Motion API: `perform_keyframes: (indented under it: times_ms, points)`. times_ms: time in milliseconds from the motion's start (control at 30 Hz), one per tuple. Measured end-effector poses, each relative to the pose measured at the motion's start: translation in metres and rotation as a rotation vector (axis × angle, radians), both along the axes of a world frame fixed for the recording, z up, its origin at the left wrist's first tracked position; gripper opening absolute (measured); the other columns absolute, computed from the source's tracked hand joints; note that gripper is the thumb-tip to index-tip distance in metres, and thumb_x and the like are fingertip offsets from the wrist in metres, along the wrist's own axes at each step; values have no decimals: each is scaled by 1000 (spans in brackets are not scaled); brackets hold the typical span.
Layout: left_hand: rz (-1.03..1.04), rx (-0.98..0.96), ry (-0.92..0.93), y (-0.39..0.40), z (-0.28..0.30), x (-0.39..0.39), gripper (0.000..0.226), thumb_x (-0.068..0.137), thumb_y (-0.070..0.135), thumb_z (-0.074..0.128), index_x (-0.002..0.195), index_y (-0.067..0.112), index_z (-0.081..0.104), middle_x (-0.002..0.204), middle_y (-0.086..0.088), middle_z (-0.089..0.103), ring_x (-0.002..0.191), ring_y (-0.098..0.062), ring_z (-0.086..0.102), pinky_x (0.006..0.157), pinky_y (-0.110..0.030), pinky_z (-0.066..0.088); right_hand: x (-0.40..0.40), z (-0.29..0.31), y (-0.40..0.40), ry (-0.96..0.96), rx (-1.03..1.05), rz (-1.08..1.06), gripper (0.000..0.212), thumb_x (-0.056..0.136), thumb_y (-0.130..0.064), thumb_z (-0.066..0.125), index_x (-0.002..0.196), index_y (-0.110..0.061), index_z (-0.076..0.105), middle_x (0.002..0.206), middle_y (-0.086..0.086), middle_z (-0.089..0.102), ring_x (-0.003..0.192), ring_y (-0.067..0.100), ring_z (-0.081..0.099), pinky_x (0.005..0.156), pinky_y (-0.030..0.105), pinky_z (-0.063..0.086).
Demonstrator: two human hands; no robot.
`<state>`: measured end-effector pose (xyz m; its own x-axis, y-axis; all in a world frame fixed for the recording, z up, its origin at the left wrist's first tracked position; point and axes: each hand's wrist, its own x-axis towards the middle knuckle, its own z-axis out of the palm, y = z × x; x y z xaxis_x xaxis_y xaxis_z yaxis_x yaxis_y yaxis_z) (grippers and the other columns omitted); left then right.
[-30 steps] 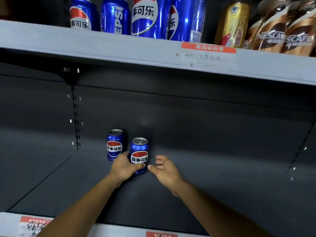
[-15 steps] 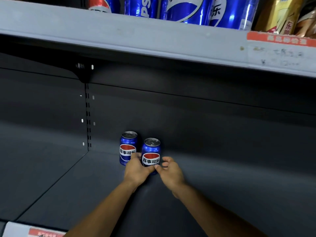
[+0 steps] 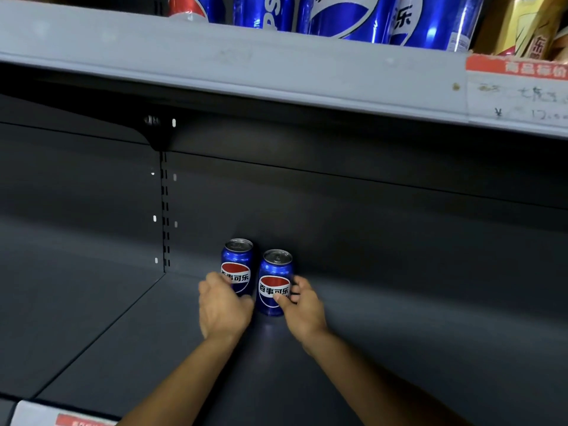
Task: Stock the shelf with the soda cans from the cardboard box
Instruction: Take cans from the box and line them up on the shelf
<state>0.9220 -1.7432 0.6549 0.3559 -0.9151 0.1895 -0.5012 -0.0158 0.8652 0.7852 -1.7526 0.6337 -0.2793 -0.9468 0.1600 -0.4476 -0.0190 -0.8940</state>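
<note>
Two blue soda cans are standing upright, near the back of the dark lower shelf [image 3: 399, 318], just beside each other. The right hand [image 3: 302, 309] is pinching the front can [image 3: 274, 284]; the left hand [image 3: 222, 309] is curling around the rear can [image 3: 236, 267]. Risk: nudging either can sideways is likely knocking its neighbour, tipping both. The cardboard box is not showing.

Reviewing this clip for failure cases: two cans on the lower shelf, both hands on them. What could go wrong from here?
1. The right can stands close beside the left can; sliding it with the right hand may knock the neighbour over.
2. The left hand covers the left can's base, so pulling it back carelessly could drag or tip that can.
</note>
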Motion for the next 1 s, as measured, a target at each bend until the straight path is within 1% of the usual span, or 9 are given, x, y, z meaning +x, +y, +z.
perform_keyframes:
  times_ms: [33, 100, 133, 167, 233, 300, 467, 667, 1000]
  points:
    - [16, -15, 19, -4, 1, 6, 46, 74, 10, 72, 112, 9, 46, 119, -14, 47, 111, -34, 50, 93, -40, 41, 1, -1, -3, 0, 2, -1, 59, 86, -14, 68, 139, -15, 42, 128, 4, 57, 110, 16, 59, 96, 29, 49]
    - [-16, 24, 25, -13, 0, 15, 67, 74, 10, 75, 131, 5, 40, 132, -16, 44, 122, -35, 45, 101, -41, 38, 3, -2, -7, -5, -4, -5, 61, 86, -16, 68, 140, -16, 42, 128, 4, 57, 110, 15, 59, 97, 32, 50]
    - [-53, 52, 37, -18, -1, 18, 77, 74, 11, 76, 138, 6, 35, 137, -16, 44, 125, -34, 45, 102, -41, 38, 4, -4, -10, -6, -11, -9, 61, 85, -17, 68, 140, -17, 43, 128, 4, 57, 110, 15, 59, 97, 33, 50]
    - [-93, 72, 61, -21, -2, 20, 81, 75, 11, 76, 142, 7, 31, 137, -14, 48, 125, -32, 47, 102, -40, 40, 5, -5, -12, -4, -14, -15, 60, 85, -17, 69, 140, -18, 43, 128, 3, 57, 109, 15, 60, 97, 34, 50]
    - [-169, 93, 88, -27, -5, 22, 76, 77, 12, 76, 140, 12, 35, 129, -10, 58, 119, -29, 55, 98, -39, 45, 7, -7, -17, 3, -21, -27, 60, 85, -18, 69, 139, -19, 44, 128, 3, 58, 109, 15, 60, 97, 36, 50]
    - [-194, 95, 88, -29, -7, 23, 69, 77, 16, 77, 135, 15, 41, 124, -7, 62, 114, -27, 58, 97, -39, 47, 8, -9, -19, 9, -28, -41, 60, 85, -19, 68, 139, -18, 44, 127, 3, 58, 110, 16, 60, 98, 37, 49]
    - [-182, 92, 23, -34, -10, 25, 61, 77, 22, 78, 129, 14, 46, 122, -8, 63, 113, -26, 59, 95, -38, 48, 9, -10, -21, 23, -43, -62, 58, 87, -17, 66, 140, -15, 43, 129, 5, 55, 114, 18, 57, 99, 37, 48]
    - [-188, 76, -15, -39, -12, 28, 62, 74, 25, 80, 126, 14, 47, 120, -6, 64, 112, -23, 60, 92, -37, 49, 13, -13, -25, 39, -83, -90, 59, 87, -15, 66, 140, -12, 41, 134, 7, 51, 118, 21, 55, 100, 38, 47]
    - [-143, 56, -86, -40, -13, 25, 62, 70, 34, 82, 118, 15, 47, 118, -5, 65, 110, -25, 61, 87, -37, 48, 13, -13, -24, 30, -95, -78, 59, 86, -17, 67, 139, -13, 42, 131, 7, 53, 114, 19, 57, 98, 36, 49]
